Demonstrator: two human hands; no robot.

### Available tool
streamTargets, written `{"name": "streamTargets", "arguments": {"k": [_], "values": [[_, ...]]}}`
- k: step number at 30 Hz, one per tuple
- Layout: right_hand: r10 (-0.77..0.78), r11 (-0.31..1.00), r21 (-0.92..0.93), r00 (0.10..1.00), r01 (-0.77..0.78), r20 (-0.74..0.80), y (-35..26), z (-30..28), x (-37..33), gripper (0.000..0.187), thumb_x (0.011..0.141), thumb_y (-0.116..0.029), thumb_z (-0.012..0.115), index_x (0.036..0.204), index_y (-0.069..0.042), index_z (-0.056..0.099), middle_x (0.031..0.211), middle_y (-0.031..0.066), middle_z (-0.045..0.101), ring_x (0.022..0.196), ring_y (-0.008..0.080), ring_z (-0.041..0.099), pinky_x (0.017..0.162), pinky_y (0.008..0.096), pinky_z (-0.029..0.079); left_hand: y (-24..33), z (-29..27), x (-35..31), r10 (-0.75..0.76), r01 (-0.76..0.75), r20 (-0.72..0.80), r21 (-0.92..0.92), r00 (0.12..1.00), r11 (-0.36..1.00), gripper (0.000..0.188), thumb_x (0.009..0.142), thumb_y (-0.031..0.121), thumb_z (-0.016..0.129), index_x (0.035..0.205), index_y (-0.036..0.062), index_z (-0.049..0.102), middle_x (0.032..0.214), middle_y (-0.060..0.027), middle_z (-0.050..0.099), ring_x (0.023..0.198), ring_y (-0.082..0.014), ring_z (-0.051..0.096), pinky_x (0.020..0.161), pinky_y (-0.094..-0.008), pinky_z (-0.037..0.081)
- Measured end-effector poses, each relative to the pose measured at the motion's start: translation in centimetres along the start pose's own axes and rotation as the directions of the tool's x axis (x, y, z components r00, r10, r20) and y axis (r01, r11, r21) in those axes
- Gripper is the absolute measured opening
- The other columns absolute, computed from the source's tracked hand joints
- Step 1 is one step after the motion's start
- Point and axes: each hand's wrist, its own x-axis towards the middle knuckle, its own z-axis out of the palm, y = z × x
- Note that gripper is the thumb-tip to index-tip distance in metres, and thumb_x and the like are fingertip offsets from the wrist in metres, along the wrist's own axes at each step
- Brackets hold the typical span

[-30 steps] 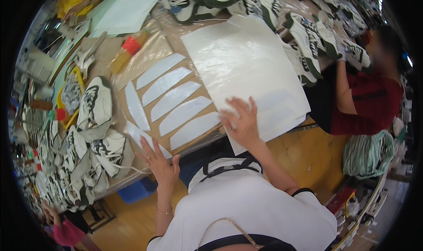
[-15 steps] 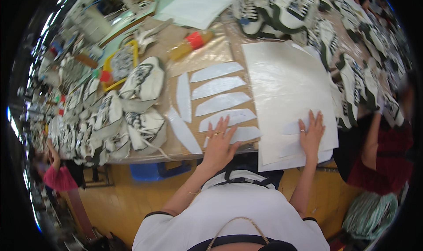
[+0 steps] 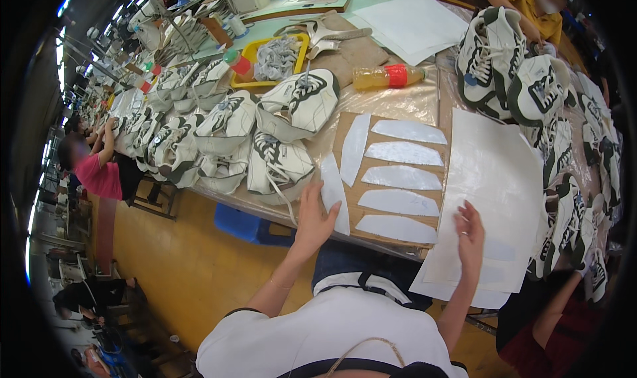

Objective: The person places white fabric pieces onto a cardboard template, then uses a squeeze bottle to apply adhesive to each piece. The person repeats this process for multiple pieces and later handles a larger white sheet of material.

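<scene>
Seven pale cut pieces (image 3: 402, 178) on and beside a brown board (image 3: 352, 202); two hands well apart.
Five lie in a column, two slant at left. Left hand (image 3: 314, 217): fingers loosely spread, holding nothing, by the lower slanted piece (image 3: 336, 199); contact cannot be told. Right hand (image 3: 470, 240): empty, lightly curled, over white sheets (image 3: 494, 179). Sneakers (image 3: 300, 105) crowd both sides; bottle (image 3: 369, 79) beyond.

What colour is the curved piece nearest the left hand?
Pale bluish-white; the curved piece shows best in the head view, the only one.
</scene>
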Motion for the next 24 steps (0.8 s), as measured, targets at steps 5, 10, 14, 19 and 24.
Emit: {"name": "streamTargets", "arguments": {"k": [5,10,14,19,24], "values": [[0.084,0.993,-0.093,0.992,-0.076,0.094,-2.3,4.6,2.2,0.058,0.092,-0.018,0.064,0.143,-0.006,0.038,0.117,0.0168,0.059,0.091,0.0165,0.058,0.079,0.0282,0.048,0.3,-0.3,0.3,-0.226,0.263,0.177,-0.227,0.958,0.938,0.052,0.089,0.015,0.064,0.131,-0.0058,0.041,0.13,-0.0252,0.045,0.121,-0.0326,0.048,0.097,-0.0395,0.043],[0.234,0.882,0.338,0.928,-0.328,0.288,-3.0,4.3,3.7,0.05,0.096,-0.031,0.058,0.132,0.003,0.048,0.097,0.0135,0.066,0.084,0.0121,0.06,0.077,0.0254,0.048,-0.5,-0.5,1.5,-0.28,0.368,0.239,-0.658,0.93,0.657,0.062,0.093,0.009,0.059,0.141,-0.0057,0.022,0.122,-0.02,0.054,0.111,-0.0201,0.055,0.092,-0.0294,0.047],[0.287,0.903,0.247,0.921,-0.352,0.264,-2.5,3.5,4.0,0.042,0.097,-0.03,0.056,0.122,0.003,0.057,0.107,0.0146,0.065,0.097,0.0164,0.059,0.086,0.0293,0.047,0.5,0.2,1.4,-0.204,0.344,0.28,-0.686,0.938,0.641,0.072,0.094,0.01,0.058,0.145,-0.0052,0.009,0.125,-0.0225,0.052,0.112,-0.0218,0.054,0.093,-0.0321,0.046],[-0.188,0.897,-0.436,0.956,0.074,-0.225,-3.5,2.0,3.8,0.036,0.092,-0.021,0.062,0.116,0.006,0.058,0.108,0.0173,0.063,0.109,0.0247,0.056,0.094,0.0355,0.043,3.7,-2.7,2.1,0.137,-0.194,0.221,0.26,0.965,0.946,0.069,0.091,0.022,0.063,0.143,-0.0049,0.025,0.135,-0.035,0.04,0.118,-0.0407,0.052,0.098,-0.0411,0.043],[-0.322,0.933,-0.17,0.947,0.317,-0.004,-8.5,0.4,6.6,0.022,0.09,-0.013,0.064,0.103,0.004,0.066,0.095,0.013,0.067,0.089,0.0199,0.064,0.08,0.032,0.052,5.8,-8.5,10.6,0.498,-0.417,0.494,-0.272,0.713,0.867,0.05,0.087,0.023,0.067,0.131,0.0072,0.051,0.135,-0.0133,0.053,0.127,-0.0309,0.047,0.105,-0.0413,0.037]]}}
